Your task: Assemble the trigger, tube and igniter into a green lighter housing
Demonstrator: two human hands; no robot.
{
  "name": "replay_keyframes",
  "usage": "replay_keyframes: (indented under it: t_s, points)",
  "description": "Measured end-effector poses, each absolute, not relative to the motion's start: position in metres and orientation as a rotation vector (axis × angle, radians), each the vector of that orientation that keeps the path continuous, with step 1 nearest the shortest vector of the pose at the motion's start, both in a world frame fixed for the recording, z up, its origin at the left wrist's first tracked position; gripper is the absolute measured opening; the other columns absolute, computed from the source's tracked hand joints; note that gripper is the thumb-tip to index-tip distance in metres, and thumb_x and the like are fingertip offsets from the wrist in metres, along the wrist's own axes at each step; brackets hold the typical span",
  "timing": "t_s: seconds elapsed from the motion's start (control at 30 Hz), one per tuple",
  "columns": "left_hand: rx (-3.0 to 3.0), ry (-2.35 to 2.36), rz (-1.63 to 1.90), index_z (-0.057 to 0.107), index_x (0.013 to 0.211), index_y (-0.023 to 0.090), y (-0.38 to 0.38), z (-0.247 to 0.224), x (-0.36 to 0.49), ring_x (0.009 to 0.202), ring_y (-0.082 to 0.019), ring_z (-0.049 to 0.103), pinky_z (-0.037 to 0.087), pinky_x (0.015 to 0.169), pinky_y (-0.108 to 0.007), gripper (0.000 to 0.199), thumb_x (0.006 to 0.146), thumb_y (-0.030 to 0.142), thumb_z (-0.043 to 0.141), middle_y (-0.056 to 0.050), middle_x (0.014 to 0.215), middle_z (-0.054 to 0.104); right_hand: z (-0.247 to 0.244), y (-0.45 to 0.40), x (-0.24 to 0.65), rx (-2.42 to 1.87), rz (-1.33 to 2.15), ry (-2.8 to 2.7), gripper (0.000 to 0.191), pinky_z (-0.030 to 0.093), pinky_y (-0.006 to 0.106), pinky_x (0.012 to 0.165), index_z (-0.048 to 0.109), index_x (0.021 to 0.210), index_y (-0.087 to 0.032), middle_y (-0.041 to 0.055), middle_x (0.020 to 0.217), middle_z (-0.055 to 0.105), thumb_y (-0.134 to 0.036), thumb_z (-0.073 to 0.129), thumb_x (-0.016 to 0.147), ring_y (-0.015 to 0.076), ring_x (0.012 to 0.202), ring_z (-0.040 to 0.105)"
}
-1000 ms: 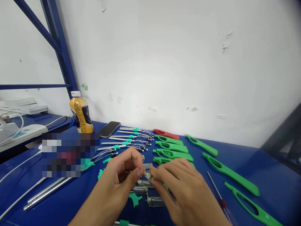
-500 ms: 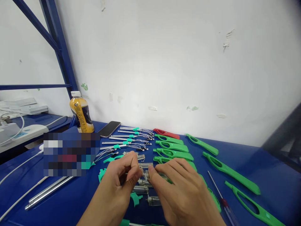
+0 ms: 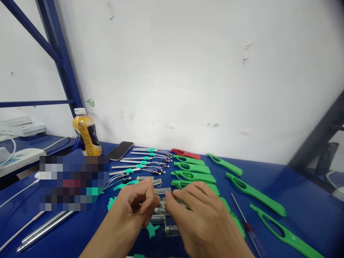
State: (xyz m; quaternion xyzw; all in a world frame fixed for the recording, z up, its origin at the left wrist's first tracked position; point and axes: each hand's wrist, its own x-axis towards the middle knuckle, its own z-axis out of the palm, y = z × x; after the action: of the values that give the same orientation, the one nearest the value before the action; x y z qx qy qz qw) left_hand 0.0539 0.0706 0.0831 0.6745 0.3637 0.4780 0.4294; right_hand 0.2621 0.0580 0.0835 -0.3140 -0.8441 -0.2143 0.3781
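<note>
1. The right hand (image 3: 201, 215) is over the middle of the blue worktop (image 3: 77, 233), its thumb and forefinger pinching a small clear plastic part (image 3: 162, 202)
2. The left hand (image 3: 134, 206) is just beside that part's left end, thumb and forefinger curled towards each other; their tips are partly hidden, so I cannot tell whether they pinch anything
3. Below and around the hands, more clear parts (image 3: 159, 219) lie on the worktop, with a teal clip (image 3: 152, 230) near them
4. Behind the left hand, thin metal tubes (image 3: 134, 162) with teal pieces and loose wires lie in a column
5. Beyond the right hand, green handles (image 3: 192, 168) are lined up, a red handle (image 3: 188, 153) farthest back; three more green ones lie farther right
6. A screwdriver (image 3: 252, 235) lies between the right hand and those three
7. At the back left, a phone (image 3: 120, 150) lies flat near an upright yellow bottle (image 3: 85, 133)
8. Two metal rods (image 3: 44, 231) lie at the left, partly under a pixelated patch
</note>
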Motion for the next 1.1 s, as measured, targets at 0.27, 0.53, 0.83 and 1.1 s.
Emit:
replay_keyframes:
  t_s: [0.27, 0.53, 0.83, 1.1]
  points:
    - [1.875, 1.066, 1.165, 0.077, 0.118, 0.030, 0.055, 0.086, 0.067, 0.056, -0.012, 0.068, 0.058, 0.051, -0.020, 0.027, 0.113, 0.053, 0.063, 0.003, 0.086, 0.077, 0.103, 0.035, 0.300, -1.161, -0.151, -2.350, 0.015, 0.059, 0.040, 0.082, 0.074, 0.104, -0.028, -0.0044, 0.093, 0.084, -0.013, 0.077, 0.104, 0.0234, 0.085, 0.081]
    - [2.580, 0.840, 0.964, 0.076, 0.120, 0.032, 0.043, 0.042, 0.085, 0.101, -0.017, 0.080, 0.066, 0.095, -0.025, 0.025, 0.112, 0.015, 0.060, 0.003, 0.111, 0.083, 0.103, 0.002, 0.347, -1.455, -0.092, -2.385, 0.023, 0.053, 0.033, 0.049, 0.075, 0.103, -0.031, -0.0058, 0.091, 0.088, -0.009, 0.073, 0.096, 0.0204, 0.061, 0.080]
    - [2.651, 0.791, 0.788, 0.079, 0.123, 0.031, 0.044, 0.007, 0.099, 0.100, -0.024, 0.075, 0.067, 0.095, -0.041, 0.019, 0.116, 0.024, 0.063, -0.003, 0.110, 0.078, 0.102, 0.000, 0.355, -1.710, 0.132, -2.446, 0.026, 0.053, 0.035, 0.051, 0.078, 0.102, -0.029, -0.0015, 0.093, 0.090, -0.007, 0.064, 0.097, 0.0242, 0.067, 0.085]
    - [2.573, 0.851, 0.725, 0.080, 0.107, 0.033, 0.043, 0.010, 0.101, 0.094, -0.022, 0.073, 0.063, 0.087, -0.036, 0.019, 0.114, 0.022, 0.067, 0.002, 0.104, 0.077, 0.106, 0.007, 0.343, -2.029, 0.578, -2.374, 0.027, 0.067, 0.047, 0.092, 0.085, 0.111, -0.034, -0.0025, 0.114, 0.091, -0.012, 0.074, 0.099, 0.0356, 0.111, 0.089]
